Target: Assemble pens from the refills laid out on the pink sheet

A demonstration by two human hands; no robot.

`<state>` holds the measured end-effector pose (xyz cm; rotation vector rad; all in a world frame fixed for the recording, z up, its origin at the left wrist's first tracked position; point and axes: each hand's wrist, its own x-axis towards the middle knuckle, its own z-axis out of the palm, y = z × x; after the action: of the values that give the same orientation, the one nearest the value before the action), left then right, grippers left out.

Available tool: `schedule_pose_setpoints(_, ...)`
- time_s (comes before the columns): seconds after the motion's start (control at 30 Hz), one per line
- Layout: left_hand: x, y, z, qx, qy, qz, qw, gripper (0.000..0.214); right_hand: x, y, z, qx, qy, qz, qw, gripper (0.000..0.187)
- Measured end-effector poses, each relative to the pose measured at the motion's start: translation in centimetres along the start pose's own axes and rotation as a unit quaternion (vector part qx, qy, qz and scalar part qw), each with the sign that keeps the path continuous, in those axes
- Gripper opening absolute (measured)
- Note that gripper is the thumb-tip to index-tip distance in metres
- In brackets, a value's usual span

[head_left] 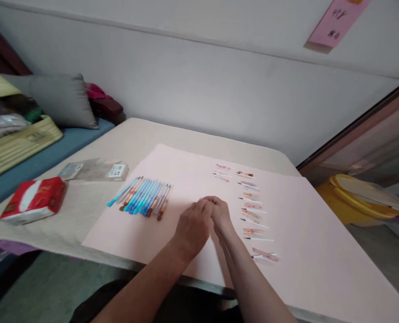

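My left hand (193,228) and my right hand (220,212) meet over the middle of the pink sheet (199,175). Both have their fingers curled together and touching; whatever lies between them is hidden. To the left of them, a row of slim pens (145,196) lies side by side, with blue, grey and brown ends. On the right runs a column of thin white sticks with dark tips (255,223), resembling pen refills. Small pink, brown and grey pieces (253,206) lie among these sticks, too blurred to name.
On the table's left are a red tissue pack (34,199) and a clear plastic bag with a white label (117,171). A white wall (199,80) stands behind the table. Beyond the right edge sits a yellow bucket (347,202); a grey cushion (56,98) lies far left.
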<state>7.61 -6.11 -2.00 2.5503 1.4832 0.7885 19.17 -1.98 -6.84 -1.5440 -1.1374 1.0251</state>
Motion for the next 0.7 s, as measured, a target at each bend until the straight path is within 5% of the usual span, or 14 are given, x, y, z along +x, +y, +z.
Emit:
schedule_pose_setpoints(0.3,0.6,-4.2,2.9,0.065,-0.175,-0.089,0.978,0.049,-0.5,-1.8,-2.9,0.049,0.002,0.052,0.997,0.019)
schedule_pose_setpoints(0.57,1.7,-7.5,3.3,0.093,-0.240,-0.087,0.962,0.035,-1.4,-1.8,-2.2,-0.004,-0.040,0.001,0.999,0.007)
schedule_pose_setpoints(0.7,2.1,-7.8,3.5,0.100,-0.257,-0.092,0.957,0.032,-2.0,-2.2,-2.2,-0.111,-0.040,-0.027,0.993,0.009)
